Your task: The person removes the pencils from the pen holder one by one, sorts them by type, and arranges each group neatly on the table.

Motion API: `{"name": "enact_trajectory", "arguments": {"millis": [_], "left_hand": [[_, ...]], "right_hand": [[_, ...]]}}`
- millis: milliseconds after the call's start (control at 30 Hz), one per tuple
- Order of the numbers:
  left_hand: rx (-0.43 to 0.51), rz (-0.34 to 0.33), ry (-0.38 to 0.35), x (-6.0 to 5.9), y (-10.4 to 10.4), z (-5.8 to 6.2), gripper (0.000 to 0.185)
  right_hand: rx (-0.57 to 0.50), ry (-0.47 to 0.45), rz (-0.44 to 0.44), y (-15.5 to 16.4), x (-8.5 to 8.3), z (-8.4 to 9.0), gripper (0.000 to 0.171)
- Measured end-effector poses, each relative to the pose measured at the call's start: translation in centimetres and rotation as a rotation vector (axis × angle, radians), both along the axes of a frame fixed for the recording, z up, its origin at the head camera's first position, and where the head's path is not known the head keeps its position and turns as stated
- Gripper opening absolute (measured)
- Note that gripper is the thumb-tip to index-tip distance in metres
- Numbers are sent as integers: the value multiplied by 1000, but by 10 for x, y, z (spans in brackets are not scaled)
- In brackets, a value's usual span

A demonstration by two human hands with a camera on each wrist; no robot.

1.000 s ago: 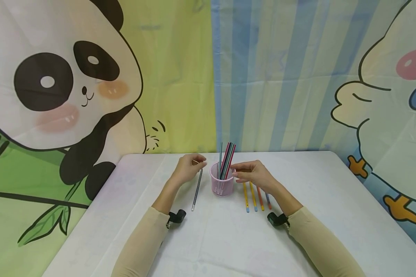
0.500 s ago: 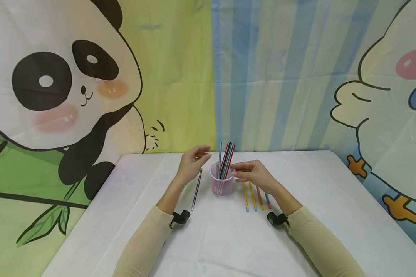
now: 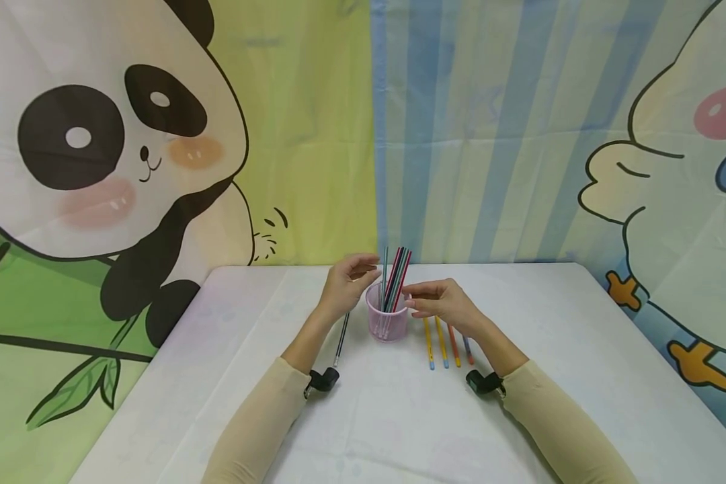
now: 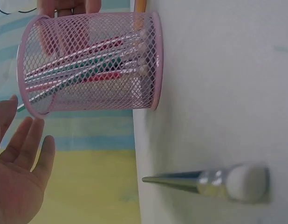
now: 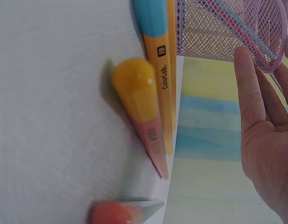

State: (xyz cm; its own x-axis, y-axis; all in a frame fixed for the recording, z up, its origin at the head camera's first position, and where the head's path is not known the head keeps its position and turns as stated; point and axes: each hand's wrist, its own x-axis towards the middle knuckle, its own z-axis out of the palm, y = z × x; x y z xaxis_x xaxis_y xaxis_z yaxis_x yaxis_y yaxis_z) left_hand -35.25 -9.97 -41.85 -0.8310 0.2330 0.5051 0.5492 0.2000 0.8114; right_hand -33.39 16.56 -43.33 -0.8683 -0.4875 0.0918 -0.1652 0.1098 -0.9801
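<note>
A pink mesh pen cup (image 3: 388, 325) stands upright on the table, holding several thin red, green and dark pencils (image 3: 397, 272). My left hand (image 3: 346, 286) is just left of the rim, fingers apart and holding nothing; in the left wrist view its fingertips (image 4: 37, 125) come close to the rim. On the cup's other side, my right hand (image 3: 441, 304) has fairly straight fingers right at the rim, the thumb beside the mesh in the right wrist view. One dark pencil with a pale end (image 3: 341, 346) lies left of the cup, partly below my left hand.
Several pencils lie side by side right of the cup, among them a yellow pencil with a blue end (image 5: 159, 65) and an orange pencil with a yellow end (image 5: 139, 93). Behind the white table (image 3: 363, 423) hangs a printed cloth (image 3: 314, 134).
My left hand has left the top of the dark pencil and moved right, up to the cup's left rim, its fingers spreading. My right hand and the cup have stayed in place.
</note>
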Motion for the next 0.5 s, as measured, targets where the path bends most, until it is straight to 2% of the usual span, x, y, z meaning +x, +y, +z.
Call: {"name": "enact_trajectory", "arguments": {"millis": [233,500], "left_hand": [[18,-21,-26,1,6,-6,33],[27,-20,-21,0,13,-11,31]], "right_hand": [[-5,-5,1,1,-1,-2,47],[-16,-6,6,1,-1,-2,44]]}}
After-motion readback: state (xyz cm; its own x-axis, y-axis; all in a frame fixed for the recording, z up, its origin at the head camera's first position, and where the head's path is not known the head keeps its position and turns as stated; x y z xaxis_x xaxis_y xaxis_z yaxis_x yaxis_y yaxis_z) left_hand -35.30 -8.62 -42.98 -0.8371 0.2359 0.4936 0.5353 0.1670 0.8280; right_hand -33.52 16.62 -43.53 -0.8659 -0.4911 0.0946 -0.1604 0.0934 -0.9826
